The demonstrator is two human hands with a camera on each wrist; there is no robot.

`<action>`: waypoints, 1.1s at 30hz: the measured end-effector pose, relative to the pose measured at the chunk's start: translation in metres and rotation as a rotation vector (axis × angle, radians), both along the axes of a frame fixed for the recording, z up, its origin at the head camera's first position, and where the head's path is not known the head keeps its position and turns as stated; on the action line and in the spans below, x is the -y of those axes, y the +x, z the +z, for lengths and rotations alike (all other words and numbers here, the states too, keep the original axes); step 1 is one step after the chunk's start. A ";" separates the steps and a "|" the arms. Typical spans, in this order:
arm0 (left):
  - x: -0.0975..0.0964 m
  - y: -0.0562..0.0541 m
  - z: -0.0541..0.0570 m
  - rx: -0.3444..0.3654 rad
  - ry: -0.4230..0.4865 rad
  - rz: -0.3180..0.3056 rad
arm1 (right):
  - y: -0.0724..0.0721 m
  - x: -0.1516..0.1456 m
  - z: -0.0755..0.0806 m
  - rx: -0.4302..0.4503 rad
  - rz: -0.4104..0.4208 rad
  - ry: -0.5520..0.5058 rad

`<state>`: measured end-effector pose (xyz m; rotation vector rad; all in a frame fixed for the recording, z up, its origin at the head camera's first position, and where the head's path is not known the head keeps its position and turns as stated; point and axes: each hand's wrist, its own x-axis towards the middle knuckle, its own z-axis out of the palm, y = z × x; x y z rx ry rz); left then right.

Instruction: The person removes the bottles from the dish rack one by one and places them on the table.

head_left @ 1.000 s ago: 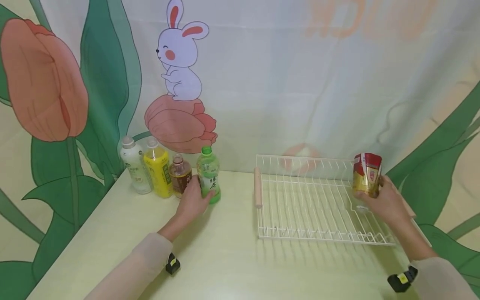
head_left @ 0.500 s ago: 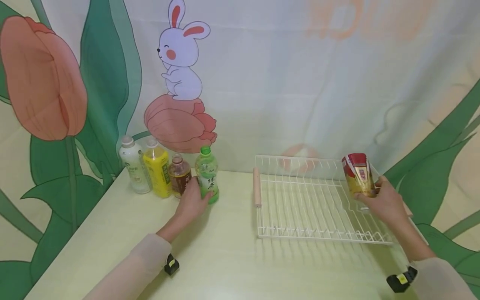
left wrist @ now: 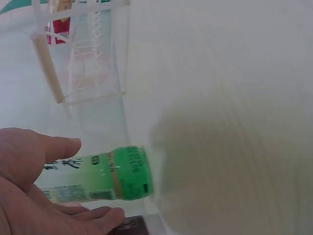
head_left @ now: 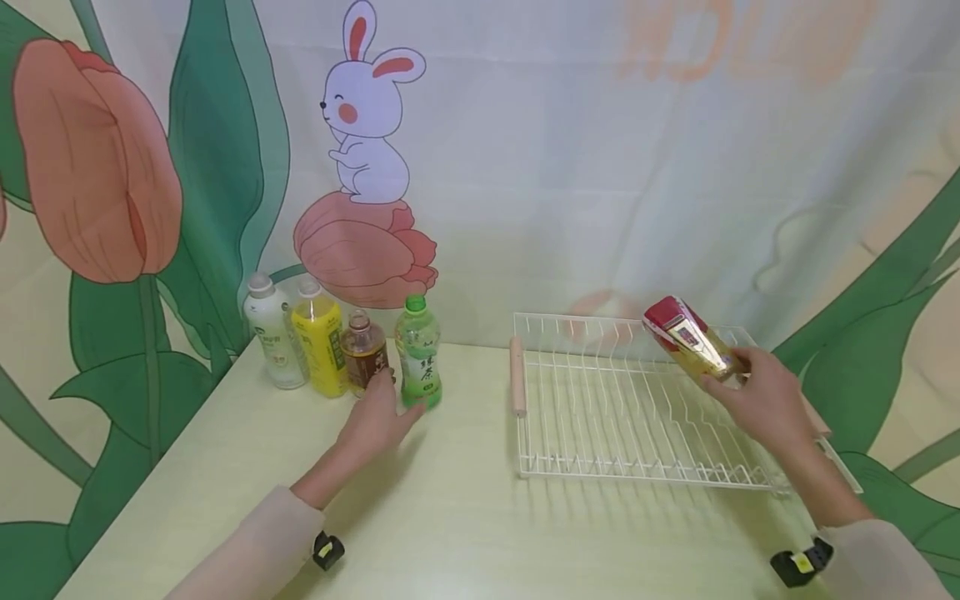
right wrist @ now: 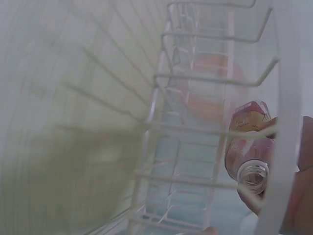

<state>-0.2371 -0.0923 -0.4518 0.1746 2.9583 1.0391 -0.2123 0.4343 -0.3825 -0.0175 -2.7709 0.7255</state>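
Observation:
My right hand (head_left: 761,400) grips a bottle (head_left: 688,335) with a red and gold label above the right part of a white wire dish rack (head_left: 645,477). The bottle is tilted, its base to the upper left; in the right wrist view its uncapped clear mouth (right wrist: 253,175) faces the camera. My left hand (head_left: 372,421) is at a green tea bottle (head_left: 420,360) standing on the table. In the left wrist view, thumb and fingers lie spread on either side of that green bottle (left wrist: 122,174). A brown-labelled bottle (head_left: 363,357) stands close behind the left fingertips.
A yellow bottle (head_left: 318,342) and a white bottle (head_left: 274,337) stand further left in the same row. The rack has wooden handles, the left one (head_left: 518,377) nearest the bottles. A printed curtain (head_left: 510,167) hangs behind the table.
The bottle in my right hand has gone from nearly upright to tilted left, its base moving left over the rack. My left hand has loosened and drawn back slightly from the green bottle.

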 end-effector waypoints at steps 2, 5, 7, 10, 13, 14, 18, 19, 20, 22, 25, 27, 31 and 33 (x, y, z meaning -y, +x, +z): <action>0.002 0.009 0.008 -0.021 -0.024 -0.001 | 0.001 0.008 0.004 -0.032 0.013 -0.005; -0.002 0.023 0.020 -0.051 -0.045 -0.014 | 0.006 0.021 0.010 -0.078 0.044 -0.018; -0.008 0.032 0.029 -0.078 -0.053 -0.044 | 0.010 0.032 0.015 -0.110 0.075 -0.025; -0.022 0.045 0.045 -0.172 -0.038 -0.122 | 0.016 0.048 0.024 -0.155 0.147 -0.025; -0.037 0.052 0.060 -0.312 -0.018 -0.218 | 0.021 0.067 0.033 -0.186 0.234 -0.020; -0.041 0.052 0.064 -0.364 -0.016 -0.248 | 0.022 0.073 0.036 -0.198 0.258 -0.005; -0.058 0.041 0.080 -0.558 -0.015 -0.352 | 0.028 0.098 0.047 -0.243 0.341 0.050; -0.063 0.037 0.083 -0.600 -0.019 -0.379 | 0.029 0.104 0.050 -0.254 0.358 0.066; -0.068 0.034 0.087 -0.638 -0.030 -0.401 | 0.031 0.109 0.052 -0.262 0.375 0.082; -0.078 0.029 0.092 -0.707 -0.067 -0.445 | 0.033 0.119 0.054 -0.272 0.412 0.103; -0.092 0.027 0.097 -0.776 -0.151 -0.483 | 0.037 0.132 0.055 -0.287 0.458 0.130; -0.100 0.027 0.099 -0.801 -0.206 -0.492 | 0.039 0.139 0.055 -0.306 0.484 0.138; -0.111 0.029 0.099 -0.797 -0.296 -0.488 | 0.045 0.150 0.052 -0.359 0.533 0.143; -0.113 0.028 0.098 -0.784 -0.322 -0.476 | 0.046 0.154 0.052 -0.378 0.553 0.146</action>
